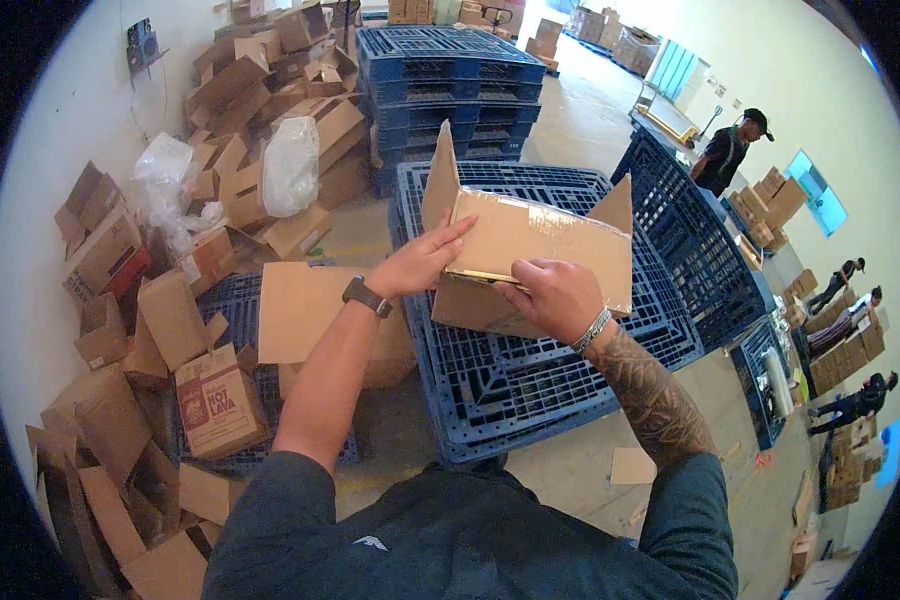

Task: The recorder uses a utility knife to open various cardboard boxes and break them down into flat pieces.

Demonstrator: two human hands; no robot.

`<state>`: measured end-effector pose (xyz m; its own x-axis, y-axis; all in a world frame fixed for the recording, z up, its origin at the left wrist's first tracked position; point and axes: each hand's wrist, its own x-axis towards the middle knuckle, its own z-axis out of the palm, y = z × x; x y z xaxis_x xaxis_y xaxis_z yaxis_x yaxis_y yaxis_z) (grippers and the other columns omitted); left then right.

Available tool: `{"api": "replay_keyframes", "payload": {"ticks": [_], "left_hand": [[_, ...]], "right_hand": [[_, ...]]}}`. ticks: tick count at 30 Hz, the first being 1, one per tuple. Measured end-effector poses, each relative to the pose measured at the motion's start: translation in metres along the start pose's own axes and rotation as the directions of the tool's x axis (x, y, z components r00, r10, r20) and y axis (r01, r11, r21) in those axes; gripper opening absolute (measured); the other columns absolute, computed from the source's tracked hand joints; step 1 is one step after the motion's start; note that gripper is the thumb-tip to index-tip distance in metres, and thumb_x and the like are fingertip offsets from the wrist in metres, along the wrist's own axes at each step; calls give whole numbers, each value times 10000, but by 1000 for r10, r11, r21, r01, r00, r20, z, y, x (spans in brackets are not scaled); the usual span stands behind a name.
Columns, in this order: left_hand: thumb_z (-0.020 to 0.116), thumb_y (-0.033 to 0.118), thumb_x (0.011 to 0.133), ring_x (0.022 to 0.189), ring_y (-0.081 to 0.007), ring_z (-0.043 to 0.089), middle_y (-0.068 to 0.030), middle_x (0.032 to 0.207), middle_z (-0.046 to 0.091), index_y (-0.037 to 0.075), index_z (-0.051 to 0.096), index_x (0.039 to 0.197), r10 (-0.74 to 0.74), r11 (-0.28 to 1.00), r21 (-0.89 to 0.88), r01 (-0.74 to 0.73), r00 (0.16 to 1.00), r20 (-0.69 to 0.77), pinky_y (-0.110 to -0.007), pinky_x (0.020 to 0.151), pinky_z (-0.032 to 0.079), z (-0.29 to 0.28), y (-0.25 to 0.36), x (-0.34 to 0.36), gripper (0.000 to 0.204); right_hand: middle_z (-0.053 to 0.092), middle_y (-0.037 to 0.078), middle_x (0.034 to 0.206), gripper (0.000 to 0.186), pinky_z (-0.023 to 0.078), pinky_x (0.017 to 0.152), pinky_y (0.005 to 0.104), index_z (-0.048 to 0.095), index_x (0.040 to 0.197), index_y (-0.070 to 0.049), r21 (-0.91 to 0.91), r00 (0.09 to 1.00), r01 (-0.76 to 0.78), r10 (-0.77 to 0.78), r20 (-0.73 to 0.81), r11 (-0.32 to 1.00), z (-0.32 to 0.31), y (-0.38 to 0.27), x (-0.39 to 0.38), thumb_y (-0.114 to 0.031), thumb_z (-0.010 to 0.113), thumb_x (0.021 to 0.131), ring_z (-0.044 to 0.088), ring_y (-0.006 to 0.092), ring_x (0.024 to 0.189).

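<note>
A brown cardboard box (pixel 540 240) lies on a blue plastic pallet (pixel 500 395) in front of me, with flaps raised at its left and right ends. Clear tape shows along its upper face. My left hand (pixel 425 258) presses on the box's left end, its fingers stretched over the edge. At the near edge of the box, my right hand (pixel 560 297) is closed around a slim yellow tool (pixel 485 275). That tool lies along the edge, mostly covered by the fingers, so I cannot tell its exact kind.
Loose empty cartons (pixel 120 420) pile up on the left, with clear plastic bags (pixel 290 165) among them. An open carton (pixel 310 310) stands beside my left forearm. Stacked blue pallets (pixel 450 80) rise behind; another pallet (pixel 680 220) leans at right. Several people work farther right.
</note>
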<state>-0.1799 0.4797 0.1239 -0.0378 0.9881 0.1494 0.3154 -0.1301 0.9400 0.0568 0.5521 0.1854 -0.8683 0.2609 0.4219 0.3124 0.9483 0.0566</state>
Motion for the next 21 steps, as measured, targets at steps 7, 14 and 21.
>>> {"api": "replay_keyframes", "payload": {"ticks": [7,14,21], "left_hand": [[395,323,1016,1268,-261,468,-206,1597,91,256,355,1491,78,995,60,-78,997,6,-302,738,566,-2,-9,2,482],[401,303,1015,1282,-253,459,-231,1592,91,230,359,1492,-37,999,-12,37,999,34,-293,786,540,-2,0,-2,484],[404,302,1013,1205,-219,526,-225,1593,98,237,358,1492,31,999,26,-31,1000,-6,-280,732,544,-1,-1,-5,485]], "right_hand": [[644,93,695,293,511,542,431,566,803,-108,-21,1000,-6,6,11,1000,-6,-2,1,-382,582,907,657,304,641],[619,101,693,330,494,557,420,539,763,-85,16,1000,-7,7,-13,1000,-6,-5,0,-378,609,899,638,307,636],[648,93,693,286,514,544,429,567,813,-107,-23,1000,18,-17,11,1000,-5,-5,1,-375,574,914,661,302,633]]}}
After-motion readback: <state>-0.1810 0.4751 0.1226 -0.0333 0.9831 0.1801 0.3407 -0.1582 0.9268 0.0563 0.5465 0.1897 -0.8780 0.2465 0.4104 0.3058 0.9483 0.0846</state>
